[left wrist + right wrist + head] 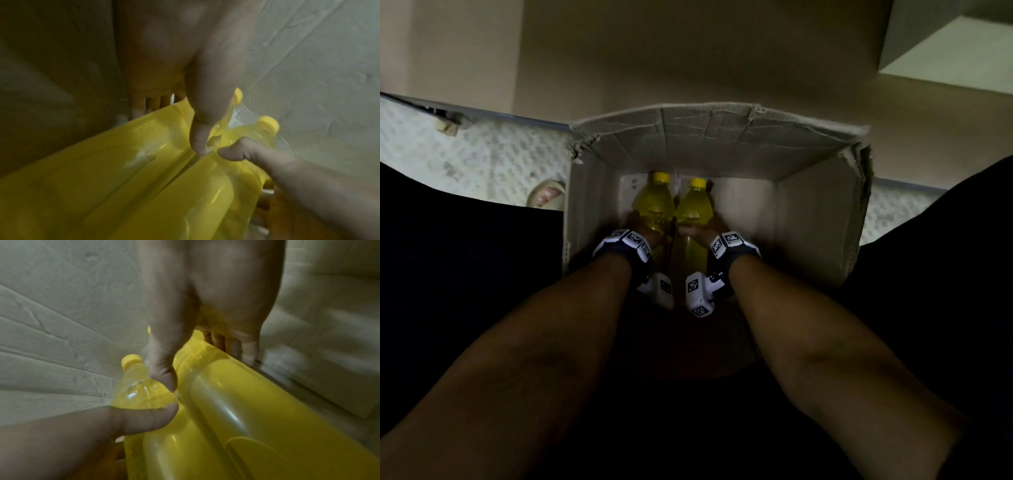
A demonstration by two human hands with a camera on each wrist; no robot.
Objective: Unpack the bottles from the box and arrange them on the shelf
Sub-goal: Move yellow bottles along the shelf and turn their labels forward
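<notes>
Bottles are lying side by side at the bottom of the cardboard box (pixel 818 219), caps pointing away. The left hand (pixel 643 228) is wrapping its grip round the left bottle (pixel 655 205), and the right hand (pixel 705 229) round the right bottle (pixel 693 209), probably so both lift out together. The box's walls are crowding both wrists. A pale shelf (pixel 955 51) is showing upper right.

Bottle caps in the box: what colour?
Yellow, both caps, matching the yellow bottles. Clearest in the head view.
</notes>
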